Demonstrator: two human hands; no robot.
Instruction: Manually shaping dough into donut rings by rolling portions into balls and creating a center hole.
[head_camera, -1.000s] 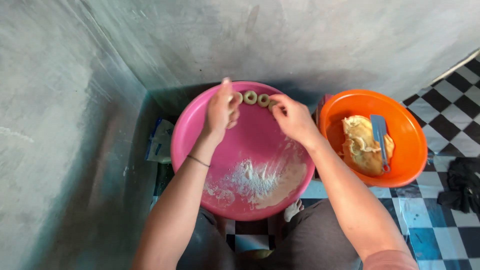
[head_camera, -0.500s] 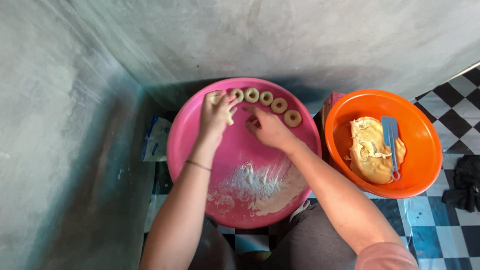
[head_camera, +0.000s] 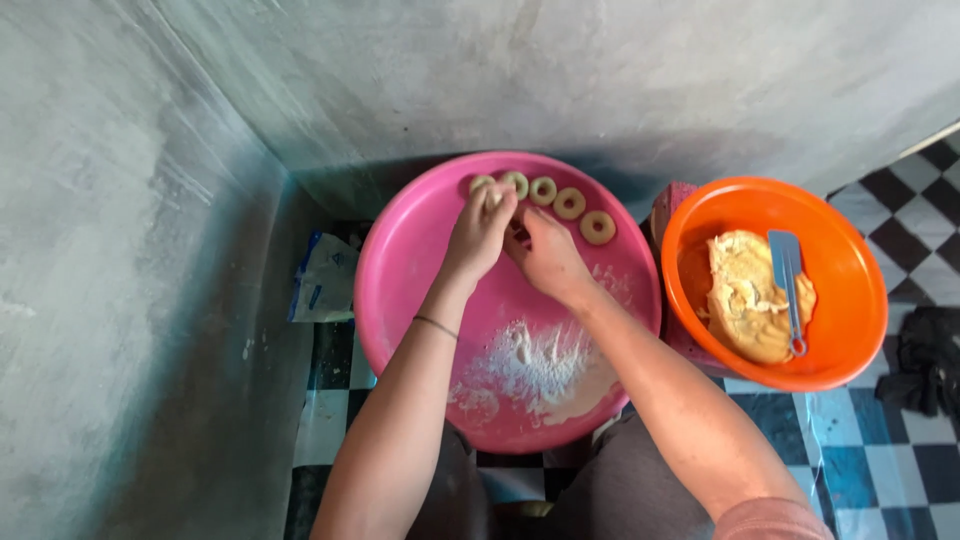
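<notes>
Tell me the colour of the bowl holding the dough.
Orange: the bowl is bright orange, with pale dough and a light blue spatula inside. Head view shows it.

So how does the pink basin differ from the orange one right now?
The pink basin is wider and shallower, and holds a flour patch and dough rings. The orange basin is smaller and deeper, and holds a dough lump and a blue scraper. Both are round plastic, side by side.

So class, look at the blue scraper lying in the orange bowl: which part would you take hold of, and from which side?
Probably the thin handle of the blue scraper, coming from above at the end nearest the person. The wide blade rests on the sticky dough, while the handle runs down toward the orange bowl's near rim and looks free of dough, so a pinch grip there likely stays clean.
</notes>
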